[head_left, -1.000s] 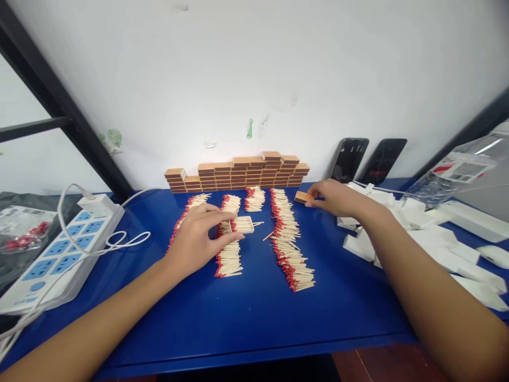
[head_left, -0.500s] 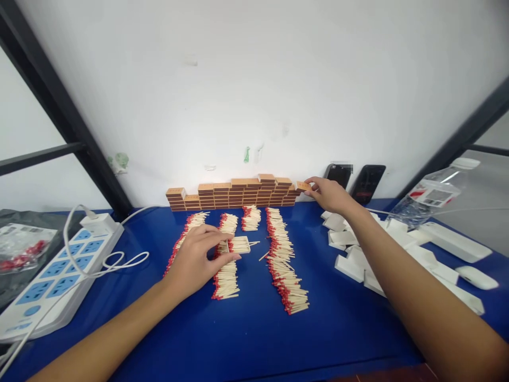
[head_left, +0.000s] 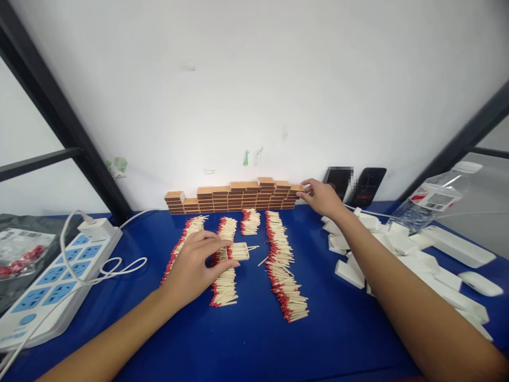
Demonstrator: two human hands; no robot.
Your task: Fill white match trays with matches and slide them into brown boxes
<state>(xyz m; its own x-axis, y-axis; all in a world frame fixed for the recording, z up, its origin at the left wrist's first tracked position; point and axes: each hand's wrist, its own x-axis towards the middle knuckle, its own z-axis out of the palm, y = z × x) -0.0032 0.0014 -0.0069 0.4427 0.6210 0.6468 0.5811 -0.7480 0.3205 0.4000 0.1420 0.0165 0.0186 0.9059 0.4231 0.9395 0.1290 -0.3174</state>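
My left hand (head_left: pixel 199 261) is curled around a small white matchbox tray (head_left: pixel 243 257), its thumb and fingertips at the near and far sides. Matches lie inside the tray, and a couple stick out past its right end. My right hand (head_left: pixel 321 196) pinches an orange matchbox (head_left: pixel 296 188) at the right end of a low wall of stacked matchboxes (head_left: pixel 238 199). Beneath and beside the left hand run rows of red-tipped matches, among them a middle row (head_left: pixel 225 286), a long right row (head_left: pixel 283 270) and a short pile (head_left: pixel 250 222).
On the right lie several white empty trays (head_left: pixel 417 260), a white mouse-like object (head_left: pixel 480 284) and a plastic bottle (head_left: pixel 431 196). Two dark phones lean on the wall, one phone (head_left: pixel 369 187) farther right. A power strip (head_left: pixel 59 286) with white cables and a plastic bag (head_left: pixel 24 249) occupy the left.
My right hand has moved slightly left and set the matchbox down level onto the right end of the stack. My left hand keeps its hold on the tray.
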